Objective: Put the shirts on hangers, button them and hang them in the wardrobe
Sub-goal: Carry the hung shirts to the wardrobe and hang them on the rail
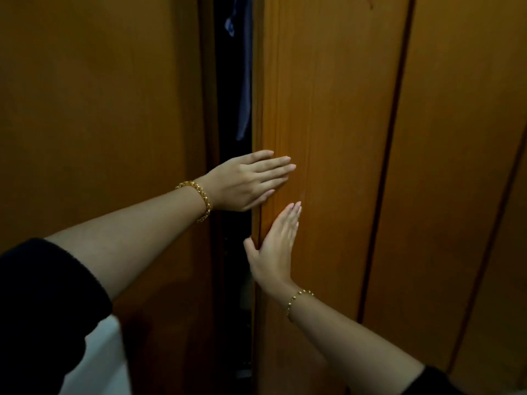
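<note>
Hands: left hand (245, 181) and right hand (273, 246) flat, unclenched, on orange-brown wooden wardrobe door (328, 109).
Progress: probably late; dark blue garment (242, 81) hangs inside.

Materials: wardrobe front, wrist jewellery.
Wardrobe door (328, 109) orange-brown wood, smooth, satin sheen, faint grain; bracelets (203, 201) gold-coloured metal, glossy; sleeve (42, 295) black matt cloth.

Both hands flat on the wardrobe door beside the gap.

Left hand (245, 181) above, right hand (275, 246) just below it, both on the door panel (328, 124) right of the gap (232, 81); left hand reaches across the gap, right thumb hooks round the panel's edge. Garment (242, 67) hangs inside, behind the gap. Another door panel (99, 109) to the left; further panels to the right.
</note>
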